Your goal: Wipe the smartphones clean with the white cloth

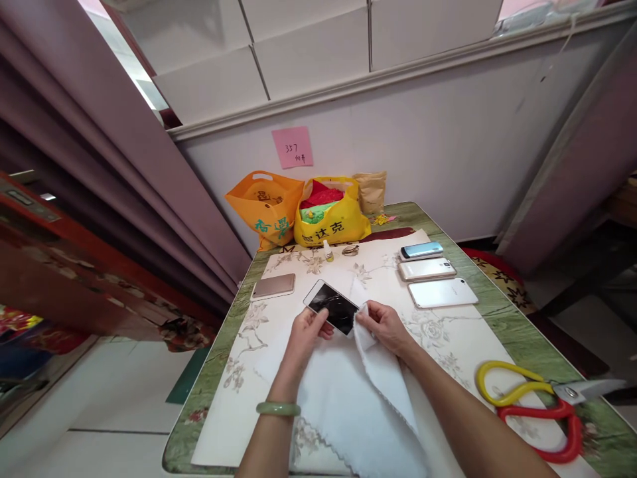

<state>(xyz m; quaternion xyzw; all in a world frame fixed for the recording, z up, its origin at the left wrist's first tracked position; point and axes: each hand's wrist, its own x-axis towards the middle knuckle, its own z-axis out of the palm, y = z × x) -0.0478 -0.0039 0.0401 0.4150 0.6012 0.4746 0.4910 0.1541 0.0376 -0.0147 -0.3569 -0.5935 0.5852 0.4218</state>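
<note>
My left hand grips the near end of a smartphone with a dark screen and white rim, held tilted above the table. My right hand pinches a fold of white cloth against the phone's lower right edge. The cloth hangs down from that hand and spreads over the patterned white mat in front of me. A green bangle sits on my left wrist.
A rose-gold phone lies at the mat's left. Three phones lie in a column at right. Yellow-and-red scissors rest near the right edge. Orange and yellow bags stand by the wall. The table drops off left.
</note>
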